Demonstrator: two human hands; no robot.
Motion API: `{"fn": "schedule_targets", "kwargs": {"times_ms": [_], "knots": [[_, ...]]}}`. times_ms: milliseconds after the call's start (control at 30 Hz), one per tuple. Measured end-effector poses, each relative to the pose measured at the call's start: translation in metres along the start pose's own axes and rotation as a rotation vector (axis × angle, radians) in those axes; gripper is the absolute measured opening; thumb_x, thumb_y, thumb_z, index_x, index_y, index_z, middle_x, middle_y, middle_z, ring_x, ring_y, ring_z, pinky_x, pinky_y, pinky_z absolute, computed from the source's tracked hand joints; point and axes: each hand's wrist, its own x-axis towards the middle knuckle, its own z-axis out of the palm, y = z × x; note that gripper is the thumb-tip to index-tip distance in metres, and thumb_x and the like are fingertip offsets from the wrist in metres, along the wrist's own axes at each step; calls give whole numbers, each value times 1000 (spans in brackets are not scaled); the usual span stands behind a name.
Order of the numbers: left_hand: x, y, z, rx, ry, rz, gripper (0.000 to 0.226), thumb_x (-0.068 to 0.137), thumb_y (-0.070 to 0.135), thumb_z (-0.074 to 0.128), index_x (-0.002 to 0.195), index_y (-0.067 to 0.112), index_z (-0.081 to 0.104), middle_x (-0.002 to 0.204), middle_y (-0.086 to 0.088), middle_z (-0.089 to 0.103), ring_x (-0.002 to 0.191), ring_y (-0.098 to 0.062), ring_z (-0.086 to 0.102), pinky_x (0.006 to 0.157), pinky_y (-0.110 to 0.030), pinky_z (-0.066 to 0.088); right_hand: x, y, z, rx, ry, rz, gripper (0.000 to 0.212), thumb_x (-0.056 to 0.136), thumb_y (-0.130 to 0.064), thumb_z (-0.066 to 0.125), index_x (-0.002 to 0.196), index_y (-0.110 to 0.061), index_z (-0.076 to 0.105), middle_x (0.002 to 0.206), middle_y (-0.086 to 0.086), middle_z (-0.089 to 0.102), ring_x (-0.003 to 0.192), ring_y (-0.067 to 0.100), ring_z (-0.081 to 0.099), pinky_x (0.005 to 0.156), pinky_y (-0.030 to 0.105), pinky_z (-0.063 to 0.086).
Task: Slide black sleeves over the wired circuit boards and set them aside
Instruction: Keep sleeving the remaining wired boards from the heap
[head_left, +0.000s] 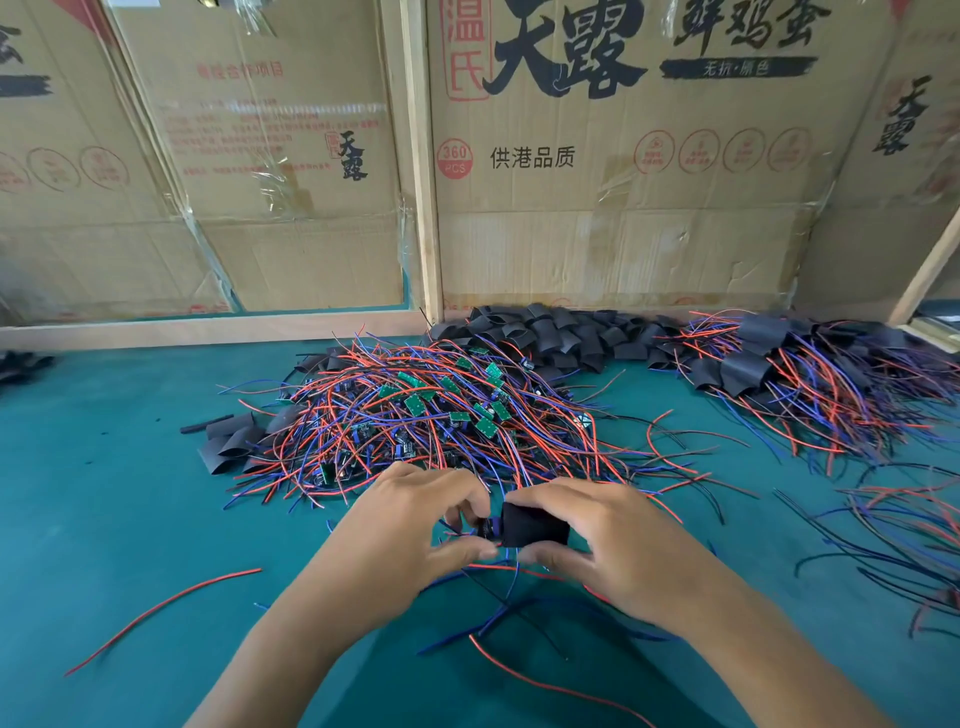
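A black sleeve (534, 525) is pinched between the thumb and fingers of my right hand (618, 551), low in the middle of the head view. My left hand (415, 525) pinches the end of a small circuit board (490, 527) that sticks out of the sleeve's left opening. Red and blue wires trail from it toward me. Behind my hands lies a big heap of wired green boards (431, 415). Empty black sleeves (550, 332) are piled against the cardboard wall. At the right is a pile of sleeved boards (779, 374).
The table is covered in green felt (130, 493). Cardboard boxes (597, 156) and a wooden rail wall off the back. A few loose sleeves (228, 436) lie left of the heap, a loose red wire (161, 618) at front left, and more wires (893, 540) at right.
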Motion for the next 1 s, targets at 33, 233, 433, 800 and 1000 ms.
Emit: {"fn": "schedule_targets", "kwargs": {"times_ms": [33,233,433,800,1000], "knots": [[1,2,1,-18,8,-1,23,80,38,81,89,28,63,87,36,55,90,11,47,84,-3,28,0,0,0,13,6,-3,42,92,-47,64,127,-25,63,115,-11,68,100,10,61,87,25,46],[0,2,-1,-214,-15,-59,16,85,20,80,94,24,68,91,17,65,90,-3,63,80,-9,41,1,-1,-2,62,24,5,43,91,-45,67,128,-22,64,114,-11,69,97,-3,58,85,7,40],[0,5,-2,-264,24,-105,20,84,13,79,93,28,69,92,19,68,91,-2,66,81,-9,41,0,-1,-1,70,42,12,47,89,-45,69,129,-20,65,116,-10,70,100,2,60,88,8,41],[1,8,1,-351,103,-170,12,83,18,80,89,26,73,88,14,70,89,-8,68,80,-14,46,0,-2,1,95,101,16,49,90,-42,69,132,-18,63,119,-9,68,104,3,61,91,18,45],[2,8,3,-414,121,-142,13,86,13,77,86,25,75,90,12,70,91,-12,67,81,-16,47,0,-1,1,169,144,30,49,89,-48,68,131,-22,64,120,-16,68,107,-7,60,91,10,42]]}}
